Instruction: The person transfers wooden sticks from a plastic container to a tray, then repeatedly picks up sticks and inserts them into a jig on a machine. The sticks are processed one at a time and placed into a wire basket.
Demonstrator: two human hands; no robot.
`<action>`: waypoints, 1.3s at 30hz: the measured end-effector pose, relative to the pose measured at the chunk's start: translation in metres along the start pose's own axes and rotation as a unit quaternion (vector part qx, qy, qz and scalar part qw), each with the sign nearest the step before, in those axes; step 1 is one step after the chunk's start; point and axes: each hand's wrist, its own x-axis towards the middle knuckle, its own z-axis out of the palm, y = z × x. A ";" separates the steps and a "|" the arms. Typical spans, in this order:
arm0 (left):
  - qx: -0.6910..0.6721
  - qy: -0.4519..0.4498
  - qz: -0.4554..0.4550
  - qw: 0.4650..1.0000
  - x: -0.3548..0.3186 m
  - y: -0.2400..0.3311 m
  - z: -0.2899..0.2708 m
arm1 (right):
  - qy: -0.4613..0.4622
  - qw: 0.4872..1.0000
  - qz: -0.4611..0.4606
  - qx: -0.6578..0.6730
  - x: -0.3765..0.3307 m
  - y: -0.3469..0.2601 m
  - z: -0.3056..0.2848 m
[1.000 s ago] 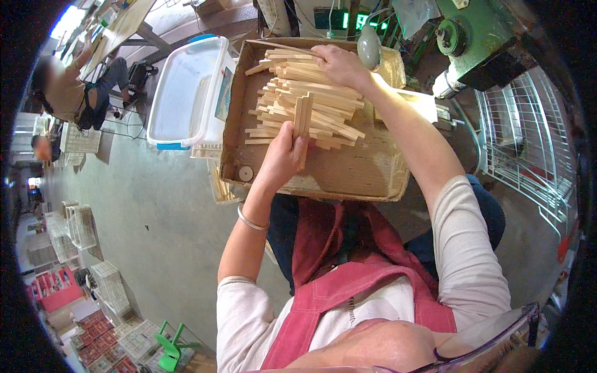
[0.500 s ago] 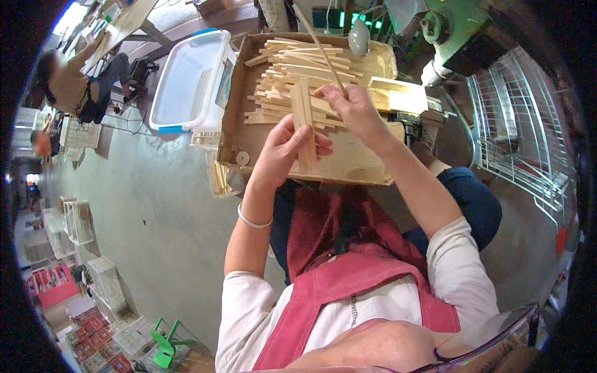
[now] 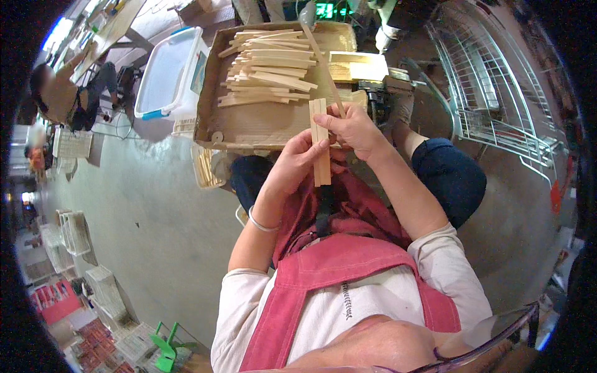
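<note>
Left hand point(image 3: 296, 161) and right hand point(image 3: 356, 133) both pinch a stick bundle point(image 3: 319, 132) near the cardboard box point(image 3: 249, 132). Right's also got a long stick point(image 3: 324, 68), so a loosened thumb could probably let the bundle slide apart. Box holds a stick pile point(image 3: 267, 68); white basket point(image 3: 214, 184) has sticks too.

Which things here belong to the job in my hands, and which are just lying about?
Likely the job:
- strips, in left hand
- long stick, in right hand
- strip pile
- cardboard tray

Seemingly lying about:
- plastic tub
- wire rack
- green chair
</note>
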 end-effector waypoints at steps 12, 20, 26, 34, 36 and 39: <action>0.340 0.137 0.094 0.926 0.007 -0.039 0.028 | 0.186 0.982 -0.006 0.023 -0.034 0.047 -0.071; 0.582 0.166 0.123 0.787 0.040 -0.007 0.015 | 0.275 0.952 0.011 0.134 -0.012 0.056 -0.084; 0.672 0.175 0.107 0.711 0.050 0.003 0.012 | 0.281 0.942 0.022 0.182 0.011 0.039 -0.080; 0.698 0.179 0.110 0.685 0.051 -0.003 -0.006 | 0.132 0.982 0.050 0.123 0.005 0.037 -0.089; 0.716 0.166 0.106 0.669 0.054 0.007 0.002 | 0.180 0.982 0.023 0.061 -0.006 0.033 -0.089; 0.764 0.125 0.122 0.622 0.075 0.020 0.018 | 0.239 0.966 -0.069 -0.069 -0.020 0.038 -0.096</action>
